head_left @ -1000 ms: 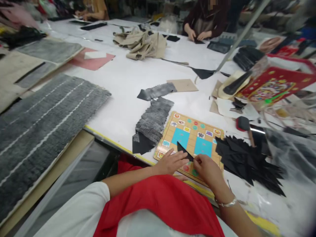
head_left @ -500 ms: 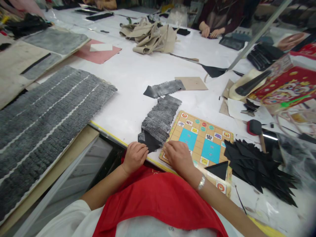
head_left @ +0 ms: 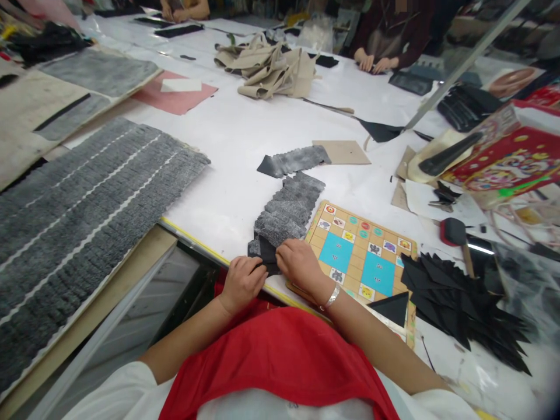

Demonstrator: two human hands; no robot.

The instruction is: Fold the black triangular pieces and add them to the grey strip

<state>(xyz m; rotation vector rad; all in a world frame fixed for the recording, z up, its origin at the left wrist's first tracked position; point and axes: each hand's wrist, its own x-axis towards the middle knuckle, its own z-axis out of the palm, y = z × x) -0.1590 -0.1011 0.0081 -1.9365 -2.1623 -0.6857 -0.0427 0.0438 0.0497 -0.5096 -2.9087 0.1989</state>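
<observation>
A black piece (head_left: 268, 252) lies at the table's front edge, over the near end of a stack of overlapping grey pieces (head_left: 291, 204). My left hand (head_left: 242, 281) has its fingers closed on the left edge of the black piece. From the right, my right hand (head_left: 301, 262) holds the same piece, fingers bent together at its upper right side. To the right is a board with printed animals and blue panels (head_left: 336, 252), a single black triangle (head_left: 392, 308) on its lower part. A pile of black triangles (head_left: 459, 309) sits further right.
Striped grey panels (head_left: 96, 216) cover the left side. Beyond the hands are a grey strip (head_left: 297, 160), a brown card (head_left: 343, 151) and beige fabric (head_left: 271, 67). A red box (head_left: 516, 151) stands at right. Another person's hands (head_left: 374, 63) are across the table.
My right hand has moved left off the board onto the black piece, closer to my left hand. The black piece's pointed flap no longer shows. The whole view has shifted slightly.
</observation>
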